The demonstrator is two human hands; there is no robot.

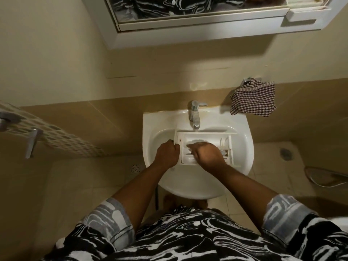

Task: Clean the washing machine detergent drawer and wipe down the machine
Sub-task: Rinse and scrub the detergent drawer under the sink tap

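Note:
A white plastic detergent drawer (205, 138) lies inside the white washbasin (243, 125), under the chrome tap (194, 113). My left hand (167, 154) grips the drawer's left end, its front panel, with curled fingers. My right hand (206, 154) lies over the drawer's near compartments, fingers reaching into them and pointing left. Whether it holds anything is hidden under the hand. The drawer's near edge is covered by my right hand.
A checked cloth (253, 99) hangs on a wall hook right of the tap. A mirror cabinet (197, 29) hangs above. A towel rail with a patterned towel (56, 134) is at left. Floor drains (135, 168) and a hose (327, 176) are on the tiled floor.

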